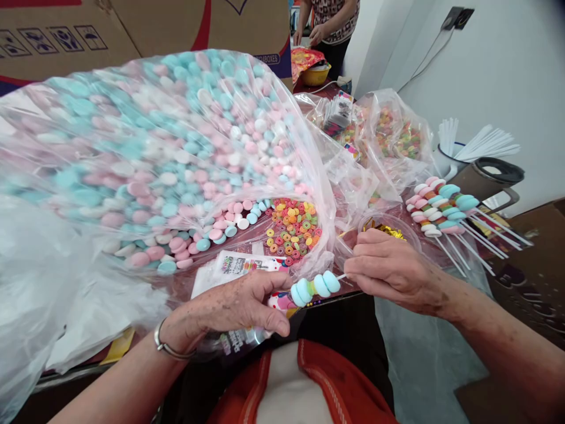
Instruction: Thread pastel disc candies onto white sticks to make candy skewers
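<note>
My right hand (392, 271) pinches the white stick of a candy skewer (325, 284) at the table's front edge. Pale blue marshmallows with yellow-green pieces between them are threaded on it. The skewer's left end reaches toward my left hand (245, 303), whose thumb and fingers curl around a small printed plastic bag (233, 341) with a pink dotted part. My fingers partly cover the bag, so I cannot tell whether the skewer's tip is inside it. More flat printed bags (233, 264) lie on the table just behind my left hand.
A large clear bag (304, 135) of pink, blue and white marshmallows spreads across the left. Colourful candy rings (293, 229) lie at its mouth. Finished skewers (441, 206) are stacked at right, by mugs (489, 171) and white sticks (485, 144). A tub (415, 235) holds gold ties. Another person (331, 23) stands behind.
</note>
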A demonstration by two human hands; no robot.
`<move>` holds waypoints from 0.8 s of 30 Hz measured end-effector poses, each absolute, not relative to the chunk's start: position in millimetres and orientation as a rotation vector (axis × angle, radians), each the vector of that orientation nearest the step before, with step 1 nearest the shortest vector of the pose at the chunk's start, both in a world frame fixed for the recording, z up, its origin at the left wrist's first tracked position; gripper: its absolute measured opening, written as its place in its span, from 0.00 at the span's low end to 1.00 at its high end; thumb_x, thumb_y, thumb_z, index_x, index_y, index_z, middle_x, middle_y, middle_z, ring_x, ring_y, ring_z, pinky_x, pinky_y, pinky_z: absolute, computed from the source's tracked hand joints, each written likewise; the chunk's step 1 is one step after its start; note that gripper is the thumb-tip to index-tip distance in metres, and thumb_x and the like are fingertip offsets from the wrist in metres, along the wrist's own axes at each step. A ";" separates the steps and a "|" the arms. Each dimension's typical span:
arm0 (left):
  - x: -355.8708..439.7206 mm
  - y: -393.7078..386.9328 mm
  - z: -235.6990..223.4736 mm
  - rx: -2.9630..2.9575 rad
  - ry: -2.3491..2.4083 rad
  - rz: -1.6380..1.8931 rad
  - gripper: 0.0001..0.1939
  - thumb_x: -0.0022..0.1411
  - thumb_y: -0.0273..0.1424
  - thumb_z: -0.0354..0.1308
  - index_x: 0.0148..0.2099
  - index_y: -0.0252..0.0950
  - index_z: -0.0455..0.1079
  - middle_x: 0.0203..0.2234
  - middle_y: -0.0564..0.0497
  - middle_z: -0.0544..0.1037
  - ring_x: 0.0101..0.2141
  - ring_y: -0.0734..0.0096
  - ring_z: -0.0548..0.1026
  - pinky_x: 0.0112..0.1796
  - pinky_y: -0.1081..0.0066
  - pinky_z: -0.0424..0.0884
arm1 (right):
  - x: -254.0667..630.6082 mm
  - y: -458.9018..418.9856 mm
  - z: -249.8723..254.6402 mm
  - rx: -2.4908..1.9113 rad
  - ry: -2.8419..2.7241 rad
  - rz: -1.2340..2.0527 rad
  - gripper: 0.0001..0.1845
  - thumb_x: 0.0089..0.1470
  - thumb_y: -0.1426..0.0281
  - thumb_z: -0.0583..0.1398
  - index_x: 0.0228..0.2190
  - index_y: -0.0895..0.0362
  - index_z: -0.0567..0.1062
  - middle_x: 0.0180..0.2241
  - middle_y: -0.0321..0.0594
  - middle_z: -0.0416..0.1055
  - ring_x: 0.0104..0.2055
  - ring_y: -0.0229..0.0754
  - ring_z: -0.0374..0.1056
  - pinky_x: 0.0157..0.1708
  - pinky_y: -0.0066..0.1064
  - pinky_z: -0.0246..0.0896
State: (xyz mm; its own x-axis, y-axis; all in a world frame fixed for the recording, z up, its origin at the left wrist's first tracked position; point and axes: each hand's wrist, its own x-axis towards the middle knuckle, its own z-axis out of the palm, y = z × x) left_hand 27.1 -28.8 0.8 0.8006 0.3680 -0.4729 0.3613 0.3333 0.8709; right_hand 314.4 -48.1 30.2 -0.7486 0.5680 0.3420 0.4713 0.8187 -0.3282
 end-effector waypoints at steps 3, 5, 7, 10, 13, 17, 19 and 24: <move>24.5 -29.9 0.7 1.182 0.698 0.004 0.22 0.53 0.38 0.70 0.45 0.36 0.66 0.25 0.59 0.70 0.23 0.77 0.65 0.25 0.76 0.63 | 317.3 -49.9 30.8 -0.724 -2.567 0.239 0.09 0.62 0.77 0.54 0.32 0.57 0.73 0.24 0.36 0.67 0.29 0.38 0.57 0.36 0.33 0.53; 22.9 -29.8 0.9 1.196 0.693 0.009 0.21 0.53 0.38 0.70 0.43 0.36 0.66 0.25 0.59 0.70 0.23 0.77 0.65 0.25 0.76 0.62 | 318.5 -51.3 32.6 -0.686 -2.557 0.202 0.08 0.62 0.77 0.55 0.33 0.57 0.73 0.25 0.36 0.68 0.29 0.39 0.57 0.35 0.33 0.53; 21.6 -29.2 1.6 1.253 0.684 0.020 0.19 0.55 0.39 0.69 0.42 0.36 0.66 0.26 0.59 0.69 0.24 0.77 0.65 0.26 0.76 0.61 | 319.2 -52.1 35.3 -0.671 -2.554 0.181 0.07 0.62 0.77 0.56 0.33 0.57 0.73 0.25 0.36 0.68 0.30 0.39 0.57 0.36 0.33 0.54; 21.2 -28.6 4.4 1.376 0.688 0.029 0.18 0.55 0.40 0.68 0.41 0.35 0.67 0.27 0.59 0.68 0.27 0.76 0.64 0.27 0.77 0.59 | 318.2 -52.4 39.7 -0.673 -2.578 0.161 0.08 0.62 0.76 0.55 0.33 0.56 0.72 0.25 0.36 0.68 0.29 0.39 0.57 0.36 0.33 0.54; 23.9 -29.7 8.4 1.542 0.709 -0.014 0.19 0.55 0.43 0.68 0.38 0.35 0.67 0.27 0.58 0.67 0.29 0.75 0.62 0.28 0.76 0.57 | 314.3 -52.3 40.4 -0.670 -2.605 0.166 0.10 0.63 0.75 0.54 0.31 0.56 0.72 0.24 0.36 0.67 0.29 0.39 0.55 0.34 0.33 0.51; 31.2 -33.9 11.0 1.683 0.732 -0.093 0.20 0.57 0.46 0.65 0.39 0.35 0.69 0.27 0.58 0.67 0.29 0.73 0.62 0.28 0.75 0.56 | 307.5 -52.5 29.6 -0.775 -2.619 0.349 0.13 0.63 0.74 0.53 0.27 0.57 0.71 0.23 0.36 0.66 0.29 0.39 0.57 0.33 0.32 0.51; 35.6 -36.8 10.5 1.664 0.739 -0.106 0.21 0.57 0.47 0.65 0.43 0.36 0.70 0.27 0.57 0.69 0.29 0.72 0.64 0.28 0.75 0.57 | 303.8 -52.5 21.3 -0.823 -2.589 0.523 0.14 0.62 0.75 0.52 0.25 0.57 0.71 0.23 0.35 0.66 0.28 0.37 0.58 0.32 0.30 0.51; 48.7 -46.0 7.0 1.628 0.714 -0.046 0.19 0.54 0.43 0.68 0.41 0.38 0.69 0.29 0.56 0.73 0.30 0.69 0.68 0.30 0.74 0.62 | 291.7 -53.9 6.9 -0.858 -2.489 0.784 0.14 0.60 0.74 0.52 0.24 0.58 0.71 0.22 0.34 0.66 0.26 0.35 0.59 0.30 0.27 0.52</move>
